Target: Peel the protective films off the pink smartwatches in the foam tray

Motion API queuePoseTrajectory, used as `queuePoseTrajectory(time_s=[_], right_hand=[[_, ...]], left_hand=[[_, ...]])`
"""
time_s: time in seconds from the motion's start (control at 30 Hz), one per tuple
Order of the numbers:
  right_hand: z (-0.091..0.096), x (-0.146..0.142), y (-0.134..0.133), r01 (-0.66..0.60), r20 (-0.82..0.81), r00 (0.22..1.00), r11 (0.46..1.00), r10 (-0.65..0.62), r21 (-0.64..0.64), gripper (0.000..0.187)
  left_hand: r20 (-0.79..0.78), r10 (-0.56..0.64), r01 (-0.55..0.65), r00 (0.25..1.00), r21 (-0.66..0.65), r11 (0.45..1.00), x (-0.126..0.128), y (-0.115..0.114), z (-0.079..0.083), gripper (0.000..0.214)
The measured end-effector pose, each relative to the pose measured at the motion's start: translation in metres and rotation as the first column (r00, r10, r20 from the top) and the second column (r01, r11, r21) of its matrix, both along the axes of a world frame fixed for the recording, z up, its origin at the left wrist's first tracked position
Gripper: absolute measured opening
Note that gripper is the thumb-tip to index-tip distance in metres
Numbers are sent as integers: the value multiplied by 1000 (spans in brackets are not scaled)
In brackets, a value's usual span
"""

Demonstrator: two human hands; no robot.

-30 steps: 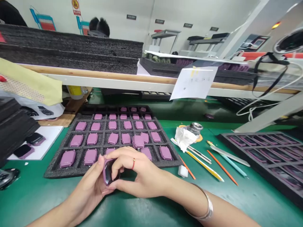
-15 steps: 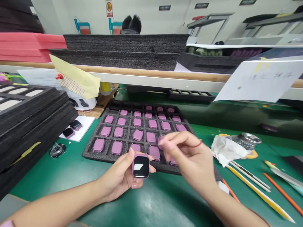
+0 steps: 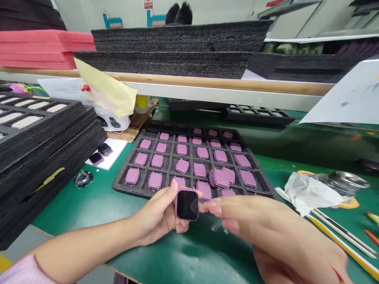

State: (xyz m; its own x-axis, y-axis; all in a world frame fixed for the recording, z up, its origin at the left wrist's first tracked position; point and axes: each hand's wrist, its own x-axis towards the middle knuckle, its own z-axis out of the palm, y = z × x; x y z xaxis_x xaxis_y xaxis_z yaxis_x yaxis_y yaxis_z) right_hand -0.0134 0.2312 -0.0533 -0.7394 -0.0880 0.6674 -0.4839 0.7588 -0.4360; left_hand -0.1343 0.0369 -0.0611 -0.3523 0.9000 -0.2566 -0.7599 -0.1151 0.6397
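My left hand [image 3: 164,215] is closed around a purple smartwatch body [image 3: 187,204], its dark screen facing up toward me. Beside the watch's right edge is my right hand [image 3: 260,228], fingers stretched out and slightly blurred; a faint clear patch shows under its fingertips. Behind both hands lies a black foam tray [image 3: 127,188] with purple watch bodies in its compartments, mostly back side up. One loose watch body [image 3: 219,178] rests across a divider, overlapping another in the tray.
Foam trays [image 3: 50,157] are stacked at left, near two watches [image 3: 100,154] on white paper. At right lie a crumpled white cloth [image 3: 310,191], a round metal-topped container [image 3: 346,182] and several sticks. A shelf edge [image 3: 207,85] crosses above the tray.
My right hand has let go of a purple watch body, now lying in the tray, and come down beside the held watch. The view has shifted, and the white screen reflection is gone.
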Motion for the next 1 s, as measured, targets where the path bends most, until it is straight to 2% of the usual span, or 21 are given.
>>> queuePoseTrajectory(time_s=[0.1, 0.17, 0.23, 0.33, 0.43, 0.5, 0.57, 0.6, 0.67, 0.83, 0.93, 1.0], right_hand=[[3, -2, 14, -101, -99, 987, 973, 123, 208, 41], [11, -9, 19, -24, -181, 981, 963, 75, 268, 30], [21, -16, 16, 98, -254, 967, 965, -34, 243, 30], [30, -23, -1, 148, -214, 970, 981, -119, 126, 32], [26, -30, -23, 100, 14, 995, 992, -99, -79, 21], [18, -36, -30, 81, 185, 983, 946, -23, -315, 13], [11, -40, -32, 79, 301, 949, 852, 94, -518, 23], [9, -42, -31, 84, 329, 934, 812, 137, -577, 28], [7, -43, -27, 95, 340, 927, 779, 157, -619, 29], [13, -41, -22, 161, 321, 946, 785, 50, -599, 26], [16, -42, -22, 147, 248, 968, 730, 32, -667, 15], [18, -42, -21, 128, 153, 988, 703, -27, -699, 27]], left_hand=[[11, 5, -5, 1000, 1, 1000, 0, 0, 0, 52], [14, 14, -14, 1000, -4, 1000, 1, 0, 1, 53], [19, 9, -9, 1000, -8, 1000, 1, -1, 2, 54], [16, -3, 3, 1000, -11, 1000, 1, -1, 3, 55], [-21, -15, 15, 1000, 24, 1000, 0, 1, 1, 52], [-47, -23, 25, 999, 43, 999, 1, 2, 0, 51], [-59, -46, 47, 997, 32, 998, 2, 2, -1, 52], [-60, -57, 59, 997, 22, 998, 2, 2, -2, 52], [-56, -69, 69, 996, 8, 998, 3, 1, -1, 54], [-50, -10, 10, 999, -4, 1000, 1, 0, 3, 58], [-29, 6, -6, 1000, -5, 1000, -1, 1, 6, 54], [-9, 10, -10, 1000, -6, 1000, -1, 1, 7, 51]])
